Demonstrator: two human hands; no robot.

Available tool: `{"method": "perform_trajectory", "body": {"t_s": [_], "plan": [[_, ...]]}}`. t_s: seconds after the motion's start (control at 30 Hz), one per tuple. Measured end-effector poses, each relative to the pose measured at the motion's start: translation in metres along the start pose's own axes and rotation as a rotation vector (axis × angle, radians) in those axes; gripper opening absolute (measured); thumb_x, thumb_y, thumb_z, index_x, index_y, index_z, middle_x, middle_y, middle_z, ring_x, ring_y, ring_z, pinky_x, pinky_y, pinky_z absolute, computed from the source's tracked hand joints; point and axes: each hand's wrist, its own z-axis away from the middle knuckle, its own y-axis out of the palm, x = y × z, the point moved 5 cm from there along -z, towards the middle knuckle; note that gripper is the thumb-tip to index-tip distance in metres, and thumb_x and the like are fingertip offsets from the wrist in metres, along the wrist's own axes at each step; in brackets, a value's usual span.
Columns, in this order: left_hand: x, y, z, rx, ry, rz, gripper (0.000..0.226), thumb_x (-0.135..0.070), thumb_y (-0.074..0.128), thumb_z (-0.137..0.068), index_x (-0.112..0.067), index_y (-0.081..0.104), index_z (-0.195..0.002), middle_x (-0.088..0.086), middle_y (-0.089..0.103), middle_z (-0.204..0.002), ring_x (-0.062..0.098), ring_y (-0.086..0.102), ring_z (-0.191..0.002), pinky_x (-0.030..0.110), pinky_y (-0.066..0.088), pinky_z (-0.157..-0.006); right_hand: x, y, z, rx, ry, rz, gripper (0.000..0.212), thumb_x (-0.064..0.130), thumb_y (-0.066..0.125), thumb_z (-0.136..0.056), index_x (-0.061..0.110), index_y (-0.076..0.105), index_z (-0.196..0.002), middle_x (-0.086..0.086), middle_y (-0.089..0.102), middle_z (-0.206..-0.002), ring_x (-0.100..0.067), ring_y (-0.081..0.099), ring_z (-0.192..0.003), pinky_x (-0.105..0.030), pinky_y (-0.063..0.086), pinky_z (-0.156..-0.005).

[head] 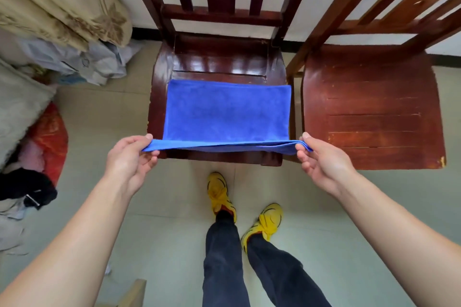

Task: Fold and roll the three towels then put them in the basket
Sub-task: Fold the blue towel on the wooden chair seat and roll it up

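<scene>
Blue towel [227, 112] front and centre: soft, plush nap, a clean rectangle lying flat on the glossy dark wooden chair seat [224, 60], its near edge lifted off the seat's front lip and stretched taut between the two hands. The left hand [129, 157] pinches the left corner, thumb on top, fingers curled underneath; the right hand [321, 159] does the same at the right corner, where layered edges show stacked in the pinch. Both forearms are bare and reach forward, wrists level, palms turned inward toward each other. Beyond the hands the seat shines with window glare, and the chair's slatted back rises against a white wall. Just outside the right hand stands a second chair [374, 112], redder, duller, its slatted seat scuffed and chipped at the corner. Below the hands lies a pale green tiled floor [174, 207], with yellow shoes [220, 192] and dark trousers [224, 257]. Out past the left hand there is a heap: beige patterned cloth [62, 2], a red bundle [52, 139] and a black garment [25, 189].
</scene>
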Motion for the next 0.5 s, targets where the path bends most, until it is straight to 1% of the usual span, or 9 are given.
{"method": "perform_trajectory", "body": {"t_s": [0.1, 0.2, 0.27, 0.3, 0.33, 0.4, 0.43, 0.47, 0.5], "plan": [[-0.029, 0.028, -0.022, -0.007, -0.071, -0.035, 0.004, -0.016, 0.064, -0.088, -0.015, 0.06, -0.087, 0.005, 0.058, -0.076, 0.006, 0.055, -0.037, 0.014, 0.045, -0.04, 0.029, 0.018, -0.017, 0.059, 0.055, -0.115, 0.011, 0.026, 0.062, -0.092, 0.016, 0.065, -0.093, 0.0, 0.075, -0.075, -0.008, 0.07, -0.062, -0.015, 0.047, -0.046], [-0.052, 0.055, -0.054, -0.04, -0.144, -0.065, 0.006, -0.019, 0.064, -0.089, -0.016, 0.06, -0.086, 0.002, 0.056, -0.068, 0.004, 0.052, -0.032, 0.013, 0.041, -0.036, 0.056, 0.041, -0.045, 0.118, 0.081, -0.194, 0.014, 0.027, 0.055, -0.096, 0.015, 0.062, -0.098, -0.004, 0.076, -0.083, -0.011, 0.073, -0.074, -0.018, 0.05, -0.058], [-0.064, 0.076, -0.075, 0.003, -0.196, -0.067, 0.018, -0.02, 0.054, -0.096, -0.015, 0.055, -0.079, 0.0, 0.056, -0.062, 0.003, 0.055, -0.033, 0.013, 0.041, -0.035, 0.069, 0.054, -0.066, 0.14, 0.098, -0.229, 0.016, 0.028, 0.054, -0.096, 0.014, 0.059, -0.101, -0.006, 0.076, -0.086, -0.014, 0.074, -0.078, -0.02, 0.052, -0.061], [-0.069, 0.087, -0.083, 0.025, -0.22, -0.056, 0.023, -0.02, 0.048, -0.098, -0.015, 0.051, -0.076, -0.001, 0.054, -0.064, 0.002, 0.058, -0.039, 0.013, 0.042, -0.035, 0.074, 0.06, -0.076, 0.14, 0.104, -0.239, 0.017, 0.028, 0.054, -0.096, 0.013, 0.058, -0.102, -0.007, 0.076, -0.087, -0.015, 0.074, -0.08, -0.021, 0.053, -0.063], [-0.073, 0.098, -0.093, 0.04, -0.241, -0.047, 0.026, -0.019, 0.044, -0.1, -0.015, 0.048, -0.074, -0.001, 0.053, -0.069, 0.002, 0.063, -0.052, 0.013, 0.043, -0.038, 0.077, 0.066, -0.087, 0.132, 0.112, -0.248, 0.018, 0.028, 0.054, -0.096, 0.012, 0.058, -0.103, -0.008, 0.076, -0.088, -0.016, 0.074, -0.081, -0.022, 0.054, -0.066], [-0.077, 0.114, -0.107, 0.048, -0.262, -0.036, 0.027, -0.017, 0.041, -0.101, -0.014, 0.048, -0.075, 0.0, 0.054, -0.077, 0.006, 0.066, -0.092, 0.014, 0.047, -0.05, 0.082, 0.074, -0.104, 0.119, 0.116, -0.261, 0.02, 0.029, 0.055, -0.095, 0.01, 0.056, -0.102, -0.01, 0.075, -0.091, -0.019, 0.074, -0.085, -0.026, 0.055, -0.07], [-0.079, 0.121, -0.113, 0.046, -0.268, -0.028, 0.025, -0.017, 0.041, -0.1, -0.013, 0.049, -0.077, 0.001, 0.056, -0.082, 0.01, 0.063, -0.102, 0.017, 0.049, -0.058, 0.084, 0.078, -0.111, 0.107, 0.114, -0.269, 0.021, 0.029, 0.056, -0.095, 0.01, 0.056, -0.101, -0.011, 0.075, -0.093, -0.02, 0.073, -0.087, -0.027, 0.055, -0.071], [-0.081, 0.127, -0.12, 0.041, -0.265, -0.026, 0.021, -0.017, 0.043, -0.1, -0.012, 0.052, -0.082, 0.003, 0.057, -0.088, 0.014, 0.062, -0.101, 0.019, 0.051, -0.064, 0.085, 0.081, -0.118, 0.093, 0.11, -0.267, 0.022, 0.03, 0.056, -0.095, 0.009, 0.055, -0.103, -0.012, 0.074, -0.096, -0.021, 0.073, -0.089, -0.028, 0.055, -0.071], [-0.082, 0.131, -0.123, 0.035, -0.24, -0.039, 0.017, -0.019, 0.044, -0.1, -0.012, 0.053, -0.087, 0.004, 0.055, -0.091, 0.016, 0.061, -0.091, 0.02, 0.052, -0.067, 0.086, 0.083, -0.121, 0.073, 0.098, -0.259, 0.024, 0.032, 0.055, -0.095, 0.01, 0.053, -0.105, -0.012, 0.072, -0.1, -0.021, 0.072, -0.091, -0.028, 0.055, -0.071]]}}
